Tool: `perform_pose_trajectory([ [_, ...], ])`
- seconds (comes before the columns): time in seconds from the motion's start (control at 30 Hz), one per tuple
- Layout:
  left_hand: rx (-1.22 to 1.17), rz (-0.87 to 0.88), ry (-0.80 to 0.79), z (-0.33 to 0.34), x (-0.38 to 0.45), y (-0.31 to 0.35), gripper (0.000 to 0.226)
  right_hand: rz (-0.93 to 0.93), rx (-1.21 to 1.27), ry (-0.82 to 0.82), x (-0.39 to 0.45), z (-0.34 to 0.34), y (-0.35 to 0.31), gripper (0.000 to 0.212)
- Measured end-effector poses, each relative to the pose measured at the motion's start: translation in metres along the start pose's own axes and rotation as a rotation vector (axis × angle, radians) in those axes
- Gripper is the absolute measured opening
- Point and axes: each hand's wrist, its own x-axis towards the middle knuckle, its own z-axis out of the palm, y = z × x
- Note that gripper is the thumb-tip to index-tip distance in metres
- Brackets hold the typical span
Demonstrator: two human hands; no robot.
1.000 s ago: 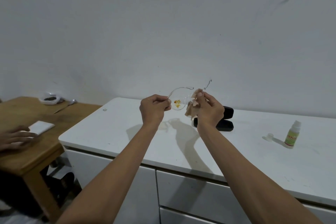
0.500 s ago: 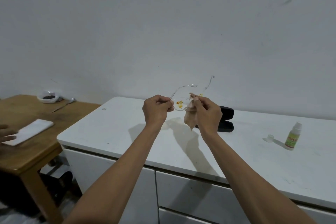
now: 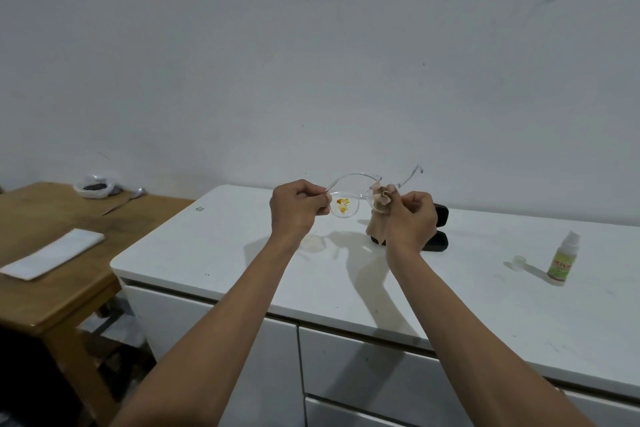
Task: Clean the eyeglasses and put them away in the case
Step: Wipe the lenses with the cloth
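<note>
A white bench [image 3: 450, 288] with drawers fills the right, and a wooden side table [image 3: 45, 239] stands at its left carrying a folded white cloth [image 3: 52, 255]. Above the bench both arms reach forward. The left hand [image 3: 298, 210] pinches the outer edge of the clear eyeglasses [image 3: 344, 206], whose left lens carries yellow-orange smears. The right hand [image 3: 410, 218] presses a beige cloth [image 3: 379, 208] around the other lens. Behind it lies the open black case [image 3: 438, 229]. At far right a small spray bottle [image 3: 561, 262] stands upright beside its clear cap [image 3: 518, 262].
</note>
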Motion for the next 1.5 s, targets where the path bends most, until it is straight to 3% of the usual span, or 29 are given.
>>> perform_pose_trajectory([
  [0.4,-0.015,-0.037,0.005,0.0,0.001,-0.004,0.012,-0.038,-0.091,-0.205,-0.011,-0.016,0.001,0.012],
  [0.63,-0.012,-0.01,-0.044,0.003,-0.001,-0.005,0.016,0.182,0.149,-0.035,-0.009,-0.006,-0.01,0.009],
  [0.73,-0.046,0.0,-0.039,0.005,-0.001,-0.005,0.012,0.142,0.153,-0.022,-0.008,0.0,-0.008,0.017],
  [0.93,-0.059,0.012,0.112,0.007,-0.004,-0.009,0.014,-0.033,-0.029,-0.153,-0.01,-0.002,-0.002,0.01],
  [1.3,0.179,0.236,0.218,0.016,-0.009,-0.011,0.012,-0.069,-0.107,-0.198,-0.011,-0.003,-0.007,0.021],
  [1.5,0.307,0.324,0.241,0.021,-0.011,-0.015,0.01,-0.035,-0.064,-0.147,-0.008,-0.005,-0.002,0.015],
])
